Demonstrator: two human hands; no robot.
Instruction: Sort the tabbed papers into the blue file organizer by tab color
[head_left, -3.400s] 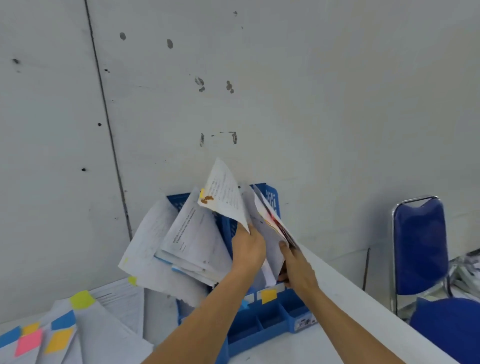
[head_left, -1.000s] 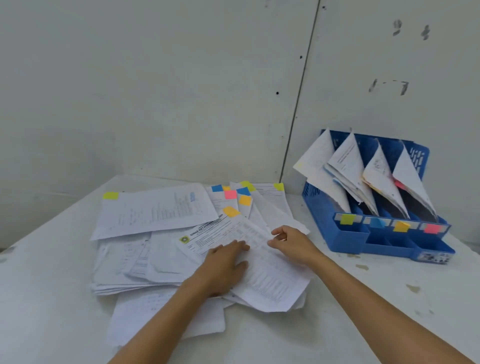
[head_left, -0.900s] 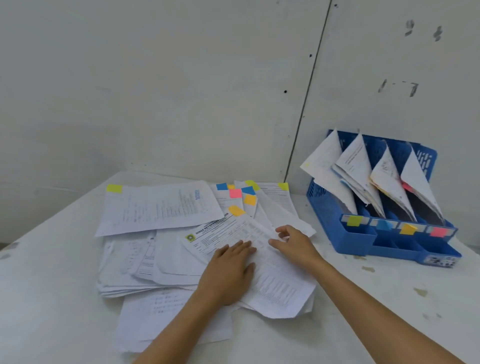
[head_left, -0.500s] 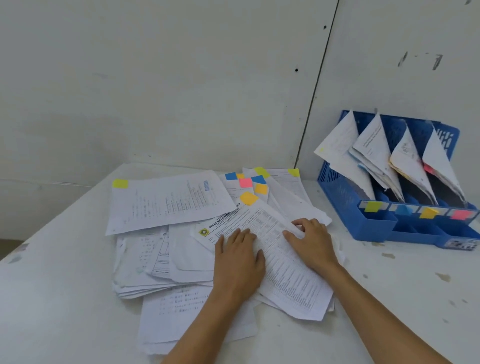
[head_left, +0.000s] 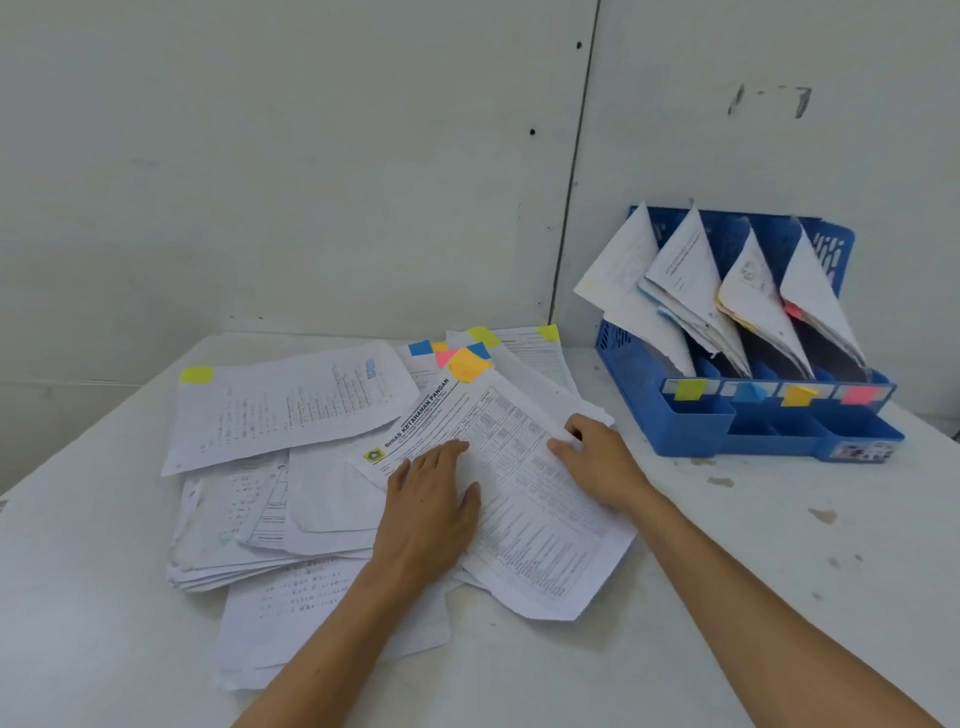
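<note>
The left hand (head_left: 431, 512) lies flat, fingers spread, on the top sheet (head_left: 535, 525) of the paper pile (head_left: 291, 415). The right hand (head_left: 602, 467) pinches that sheet's right edge. Beyond them is its orange tab (head_left: 467, 365), and farther right, by the wall, stands the blue organizer (head_left: 691, 431) with papers in all four slots.

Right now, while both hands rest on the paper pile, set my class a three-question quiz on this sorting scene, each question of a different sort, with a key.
1. True or false: the left hand lies flat on the top sheet.
2. The tab on the top sheet is: A pink, B orange, C blue.
3. Fill in: from the person's left, the labels on the blue file organizer run yellow, blue, orange, ____.
Key: 1 true; 2 B; 3 pink.
</note>
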